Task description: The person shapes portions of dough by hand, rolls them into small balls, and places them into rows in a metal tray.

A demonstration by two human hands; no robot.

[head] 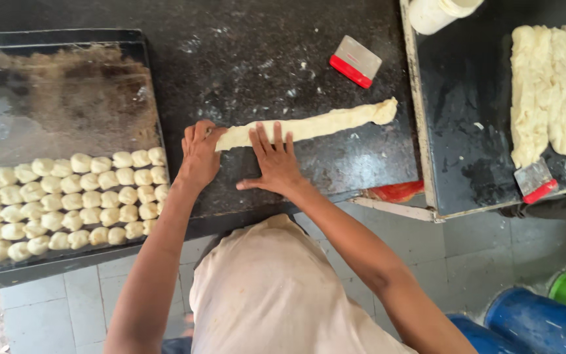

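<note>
A long pale rope of dough (309, 124) lies across the dark speckled counter (257, 59), running from near my hands up to the right. My left hand (199, 152) curls over its left end, fingers bent onto the dough. My right hand (275, 161) lies flat beside it, palm down, fingers spread and fingertips touching the rope's lower edge. A dark baking tray (67, 72) at the left holds several rows of small shaped dough pieces (67, 196) in its near half.
A red-handled metal scraper (355, 61) rests on the counter beyond the rope. At the right, a second dark tray (466, 118) carries a slab of dough (555, 92) and another scraper (535, 180). A white container (437, 12) stands at the top. Blue and green drums (545, 314) sit on the tiled floor.
</note>
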